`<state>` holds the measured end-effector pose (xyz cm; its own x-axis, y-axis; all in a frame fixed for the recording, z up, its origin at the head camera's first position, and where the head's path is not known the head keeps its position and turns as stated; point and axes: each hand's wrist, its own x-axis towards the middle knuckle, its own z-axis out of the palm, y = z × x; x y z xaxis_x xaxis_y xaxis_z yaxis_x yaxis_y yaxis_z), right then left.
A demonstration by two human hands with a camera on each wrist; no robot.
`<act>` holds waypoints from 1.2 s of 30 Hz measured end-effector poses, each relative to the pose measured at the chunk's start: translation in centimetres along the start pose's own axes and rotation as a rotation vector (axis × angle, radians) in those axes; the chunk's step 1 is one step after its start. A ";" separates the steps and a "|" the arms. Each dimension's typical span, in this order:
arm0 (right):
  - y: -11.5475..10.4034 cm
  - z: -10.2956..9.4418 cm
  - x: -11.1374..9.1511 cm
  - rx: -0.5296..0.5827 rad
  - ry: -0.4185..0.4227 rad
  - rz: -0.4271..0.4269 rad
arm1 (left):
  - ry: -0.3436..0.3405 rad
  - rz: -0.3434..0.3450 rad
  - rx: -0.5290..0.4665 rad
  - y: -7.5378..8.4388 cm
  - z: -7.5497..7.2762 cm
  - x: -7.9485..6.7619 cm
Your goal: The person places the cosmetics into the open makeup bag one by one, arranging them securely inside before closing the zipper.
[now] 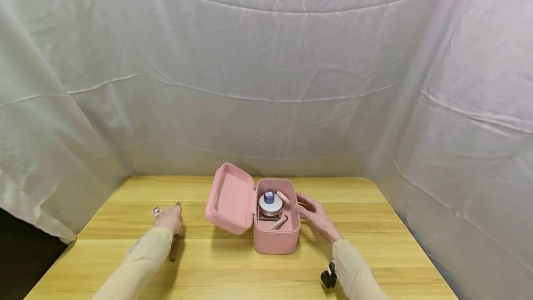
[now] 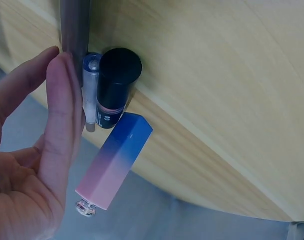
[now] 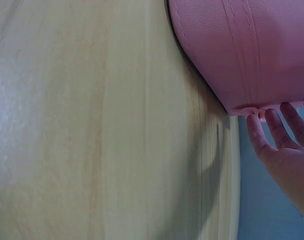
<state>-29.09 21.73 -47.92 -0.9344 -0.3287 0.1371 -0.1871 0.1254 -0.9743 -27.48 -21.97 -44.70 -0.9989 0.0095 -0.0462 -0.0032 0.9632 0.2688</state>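
Observation:
My left hand (image 1: 168, 220) is at the left of the table, its extended fingers touching a grey-brown tube (image 2: 76, 35). Beside them in the left wrist view are a slim clear tube with a blue end (image 2: 91, 95), a black-capped cylinder (image 2: 118, 75) and a blue-to-pink lipstick-like tube (image 2: 114, 162). A pink cosmetic case (image 1: 276, 242) stands mid-table, its lid (image 1: 232, 198) swung out to the left. My right hand (image 1: 316, 216) rests its fingertips against the right wall and rim of the case; the right wrist view shows them gently bent.
Inside the case are a round white-topped jar (image 1: 270, 207), a purple-capped item (image 1: 269, 196), and pale tubes (image 1: 278, 222). A black device (image 1: 329, 277) sits by my right forearm. Grey-white cloth (image 1: 266, 59) hangs behind and beside the wooden table (image 1: 225, 277).

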 end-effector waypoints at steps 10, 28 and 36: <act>0.0 0.0 0.0 -0.003 0.008 0.009 | -0.017 -0.021 -0.013 0.0 0.4 0.0; -0.2 0.1 0.0 0.000 0.010 0.017 | -0.014 -0.021 -0.010 0.3 0.5 0.0; -0.2 0.1 0.0 -0.004 0.015 0.027 | 0.008 -0.017 -0.046 0.5 0.4 -0.5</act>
<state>-28.97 21.61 -47.74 -0.9436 -0.3108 0.1140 -0.1633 0.1375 -0.9770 -26.91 -21.44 -44.91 -0.9990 -0.0088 -0.0432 -0.0219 0.9499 0.3118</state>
